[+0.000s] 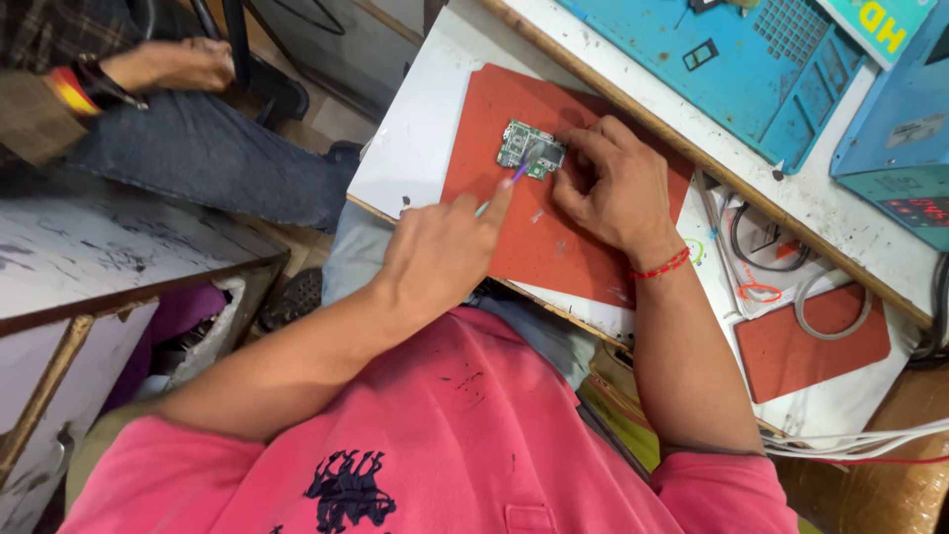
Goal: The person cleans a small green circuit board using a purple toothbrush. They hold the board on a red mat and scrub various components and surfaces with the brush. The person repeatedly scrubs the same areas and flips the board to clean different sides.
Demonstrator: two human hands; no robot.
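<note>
Circuit board: small and green, lying flat on the red mat, near the mat's upper middle.
Red mat: spread on the white tabletop, one corner reaching the tabletop's near edge.
Left hand: closed around a thin tool with a pale green shaft and purple tip; forefinger stretched along it, tip resting at the board's lower edge.
Right hand: fingers curled, fingertips pressing on the board's right edge and pinning it to the mat; a red thread band sits at the wrist.
Blue work mat: beyond a wooden strip, well apart from the board, with a grid of small pockets.
Blue device: at the far right, red display lit.
Second red mat: smaller, at the right, with a grey cable looped over it and white wires just below.
Other person: at upper left, in jeans, one hand resting by the knee, coloured bands on the wrist.
Grey cabinet top: at the left, scuffed.
</note>
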